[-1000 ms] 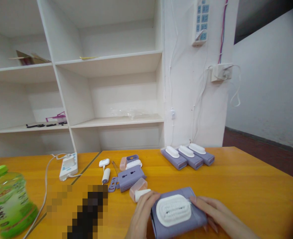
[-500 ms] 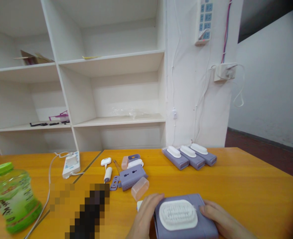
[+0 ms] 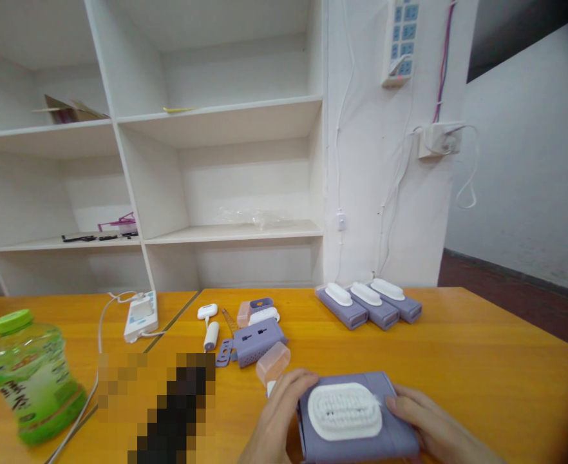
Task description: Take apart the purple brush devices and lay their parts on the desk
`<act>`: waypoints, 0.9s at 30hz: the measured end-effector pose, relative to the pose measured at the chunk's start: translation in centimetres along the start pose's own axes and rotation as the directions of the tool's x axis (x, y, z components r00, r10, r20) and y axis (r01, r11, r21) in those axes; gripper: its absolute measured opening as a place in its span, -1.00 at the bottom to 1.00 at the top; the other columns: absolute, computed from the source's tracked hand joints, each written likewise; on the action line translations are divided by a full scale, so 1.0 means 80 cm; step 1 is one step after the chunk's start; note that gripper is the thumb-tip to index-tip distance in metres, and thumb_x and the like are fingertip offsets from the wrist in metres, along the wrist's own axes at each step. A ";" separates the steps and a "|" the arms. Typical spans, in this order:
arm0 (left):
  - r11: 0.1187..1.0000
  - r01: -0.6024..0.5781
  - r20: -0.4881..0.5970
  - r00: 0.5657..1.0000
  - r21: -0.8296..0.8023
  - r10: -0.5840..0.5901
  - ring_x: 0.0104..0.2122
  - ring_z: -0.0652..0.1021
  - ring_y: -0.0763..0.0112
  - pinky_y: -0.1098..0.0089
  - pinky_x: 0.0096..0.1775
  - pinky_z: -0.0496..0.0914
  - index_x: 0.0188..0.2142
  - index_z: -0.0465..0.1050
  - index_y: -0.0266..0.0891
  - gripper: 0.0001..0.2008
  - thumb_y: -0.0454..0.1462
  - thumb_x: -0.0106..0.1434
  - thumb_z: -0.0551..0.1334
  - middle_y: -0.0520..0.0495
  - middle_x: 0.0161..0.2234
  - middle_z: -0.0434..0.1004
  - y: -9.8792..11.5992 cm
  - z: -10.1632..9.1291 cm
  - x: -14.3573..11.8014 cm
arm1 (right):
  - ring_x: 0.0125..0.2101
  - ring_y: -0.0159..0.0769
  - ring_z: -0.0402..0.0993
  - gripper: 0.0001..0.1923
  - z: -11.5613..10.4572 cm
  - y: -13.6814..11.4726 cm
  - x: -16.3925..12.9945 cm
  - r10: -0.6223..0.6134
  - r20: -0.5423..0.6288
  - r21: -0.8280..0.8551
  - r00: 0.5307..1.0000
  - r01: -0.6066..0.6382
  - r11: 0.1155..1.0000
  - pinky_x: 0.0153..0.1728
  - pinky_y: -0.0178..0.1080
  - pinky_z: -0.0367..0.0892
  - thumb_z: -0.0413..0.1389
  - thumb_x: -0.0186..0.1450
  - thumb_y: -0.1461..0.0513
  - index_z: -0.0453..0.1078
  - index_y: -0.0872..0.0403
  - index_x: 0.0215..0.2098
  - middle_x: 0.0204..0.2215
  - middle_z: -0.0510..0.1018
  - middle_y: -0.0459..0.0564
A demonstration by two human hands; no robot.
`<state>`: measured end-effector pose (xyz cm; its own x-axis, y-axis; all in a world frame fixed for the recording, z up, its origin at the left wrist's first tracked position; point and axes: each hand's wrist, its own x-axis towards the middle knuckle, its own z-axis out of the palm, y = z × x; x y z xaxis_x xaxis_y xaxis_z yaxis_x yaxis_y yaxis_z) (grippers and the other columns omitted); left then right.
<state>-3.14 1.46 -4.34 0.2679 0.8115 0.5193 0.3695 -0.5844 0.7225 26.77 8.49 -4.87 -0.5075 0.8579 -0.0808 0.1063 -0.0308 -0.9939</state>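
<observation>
Behind the smooth orange tabletop [image 3: 477, 367] stand white shelves [image 3: 230, 106]. Toward the tabletop's near edge, left hand [image 3: 280, 412] and right hand [image 3: 425, 419] hold a purple box [image 3: 394, 430], flat-sided, topped by a ridged white oval [image 3: 345, 412]; each grip is curled against one end. Three slimmer boxes [image 3: 375, 316] line the far edge.

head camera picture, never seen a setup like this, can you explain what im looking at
There's no machine here: these are a person's bare hands, seen from a camera worn on their head, looking forward and down. The left hand and right hand hold a purple case from either side, its white oval piece facing up. Farther back on the orange table lie three similar cases, and a slotted purple housing. A green-lidded jar stands at the left.
</observation>
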 end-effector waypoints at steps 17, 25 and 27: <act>0.999 0.009 -0.008 1.000 0.041 -0.009 0.31 0.42 -0.11 0.06 0.29 0.35 0.33 0.32 -0.12 -0.05 0.09 0.01 0.55 -0.32 0.29 0.42 -0.034 0.014 0.000 | -0.61 -0.31 0.51 -0.28 -0.001 -0.002 0.001 0.004 0.043 0.194 0.999 -0.012 0.981 -0.64 -0.36 0.38 0.30 0.07 -0.26 0.62 0.12 -0.07 -0.40 0.72 0.07; 1.000 0.020 -0.010 1.000 0.019 -0.020 0.27 0.46 -0.07 0.11 0.27 0.36 0.30 0.37 -0.15 -0.15 0.10 0.11 0.49 -0.32 0.25 0.47 -0.020 0.015 0.000 | -0.41 -0.10 0.68 -0.20 -0.007 0.009 0.005 -0.003 0.072 0.180 0.997 -0.010 0.984 -0.37 -0.22 0.51 0.30 0.00 -0.34 0.64 0.11 -0.11 -0.33 0.76 0.11; 1.000 0.013 -0.018 1.000 -0.001 -0.013 0.27 0.46 -0.03 0.14 0.27 0.36 0.29 0.39 -0.13 -0.26 0.09 0.21 0.42 -0.30 0.24 0.48 -0.012 0.012 -0.003 | -0.33 -0.03 0.71 -0.16 -0.008 0.011 0.007 0.024 0.085 0.179 0.996 -0.039 0.983 -0.26 -0.17 0.53 0.32 -0.07 -0.36 0.65 0.11 -0.14 -0.30 0.76 0.13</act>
<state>-2.65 1.84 -5.56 0.2467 0.8192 0.5178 0.3718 -0.5734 0.7300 27.15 9.30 -5.75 -0.5760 0.8099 -0.1108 -0.0285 -0.1553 -0.9875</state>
